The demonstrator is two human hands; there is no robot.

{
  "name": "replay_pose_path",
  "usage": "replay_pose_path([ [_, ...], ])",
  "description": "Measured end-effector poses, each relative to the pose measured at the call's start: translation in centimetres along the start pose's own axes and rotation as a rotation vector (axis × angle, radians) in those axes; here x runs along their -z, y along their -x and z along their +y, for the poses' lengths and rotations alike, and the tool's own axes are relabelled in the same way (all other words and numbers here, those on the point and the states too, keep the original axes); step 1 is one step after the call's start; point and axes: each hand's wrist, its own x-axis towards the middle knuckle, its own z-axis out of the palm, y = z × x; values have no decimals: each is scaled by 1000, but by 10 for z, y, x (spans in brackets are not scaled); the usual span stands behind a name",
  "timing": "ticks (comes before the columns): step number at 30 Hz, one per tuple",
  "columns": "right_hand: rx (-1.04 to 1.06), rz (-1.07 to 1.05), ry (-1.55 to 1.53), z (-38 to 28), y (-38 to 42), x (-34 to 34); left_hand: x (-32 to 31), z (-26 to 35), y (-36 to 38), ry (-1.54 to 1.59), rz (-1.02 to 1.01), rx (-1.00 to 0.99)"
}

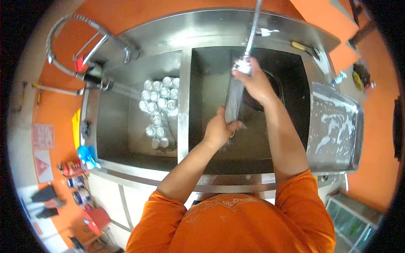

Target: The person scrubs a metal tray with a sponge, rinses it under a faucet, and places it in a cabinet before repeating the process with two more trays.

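Note:
Inside the right sink basin [206, 158], my right hand [259, 86] is closed around the spray head [242, 66] at the end of a coiled metal hose. My left hand [220, 130] is lower and to the left, its thumb and fingers closed on either side of a long, narrow grey thing [234, 99]. That grey thing reaches up to just below the spray head. It is blurred by motion and spray, so I cannot tell its exact kind. Water splashes by my left thumb.
Several silver-topped cylinders [158, 99] stand in the left basin [114, 122], where water streams from a second sprayer [99, 82]. A metal tray [335, 126] with suds sits at the right. A yellow-handled brush [304, 47] lies on the back ledge. A blue object [86, 156] rests at the left corner.

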Motion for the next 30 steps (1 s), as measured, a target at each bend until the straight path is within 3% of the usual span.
replay_pose_path([
  [5, -86, -29, 104, -10, 0, 13, 3, -14, 35, -96, -96, 67],
  [6, -106, -41, -2, -13, 0, 12, 4, -15, 42, -137, -99, 32],
  [13, -106, -96, 224, -13, -11, 17, -12, -25, 70, -373, -331, -132],
  [17, -133, -163, 265, -25, -2, 21, -11, -35, 79, -411, -251, -262],
  [24, -45, 23, 383, -4, -15, -6, -16, -26, 99, -391, -138, -361],
  [30, 19, -78, 495, 10, -34, 16, -1, -22, 121, -361, -54, -489],
])
